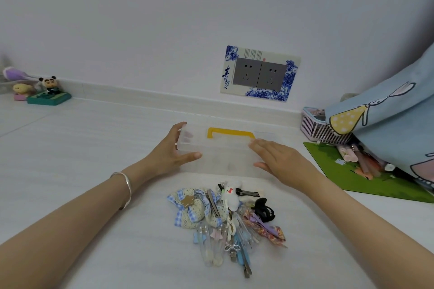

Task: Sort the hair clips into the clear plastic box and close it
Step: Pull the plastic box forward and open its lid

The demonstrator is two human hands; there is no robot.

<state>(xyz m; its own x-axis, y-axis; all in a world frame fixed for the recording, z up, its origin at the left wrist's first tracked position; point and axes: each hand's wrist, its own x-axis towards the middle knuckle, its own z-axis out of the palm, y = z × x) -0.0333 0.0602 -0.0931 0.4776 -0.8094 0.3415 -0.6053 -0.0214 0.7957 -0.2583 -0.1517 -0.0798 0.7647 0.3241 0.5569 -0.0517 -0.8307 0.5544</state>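
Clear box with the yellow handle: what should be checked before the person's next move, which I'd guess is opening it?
1. Box steadied: ok. The left hand grips the left end of the clear plastic box, and the right hand rests on its right end.
2. Lid up for loading: not ok. It looks shut, with the yellow handle lying flat along the far edge.
3. Latches released: cannot tell.
4. Hair clips within reach: ok. They are piled just in front of the box, none picked up.
5. Box empty inside: cannot tell. The plastic is cloudy.
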